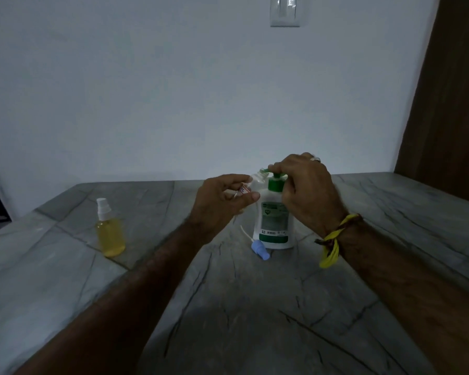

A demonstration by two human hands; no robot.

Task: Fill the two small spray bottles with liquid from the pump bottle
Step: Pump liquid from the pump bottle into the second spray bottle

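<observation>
Where the grey stone table (228,307) runs back to a pale wall (173,90), with a wood panel (452,90) at far right and a switch plate (285,10) high on the wall. Largest container: white pump bottle (274,223), green label and green collar, standing upright near table centre; contents hidden by the opaque body. Right hand (306,190) over its top, fingers curled round the green pump head (275,173), hiding most of it; ring on one finger, yellow thread band (332,244) at the wrist. Well apart to the left, spray bottle (110,231) upright with its white sprayer on, filled nearly to the shoulder with yellow liquid. Held off the table just left of the pump bottle, clear bottle (255,185), uncapped, tilted, its open neck right at the green spout; pinched between thumb and fingers of the left hand (220,201), which covers the lower body, so fill level cannot be told. Small red-and-white label showing between the fingers. On the table touching or just beside the pump bottle's base, blue sprayer (260,251) lying on its side, thin white dip tube trailing up and left.
</observation>
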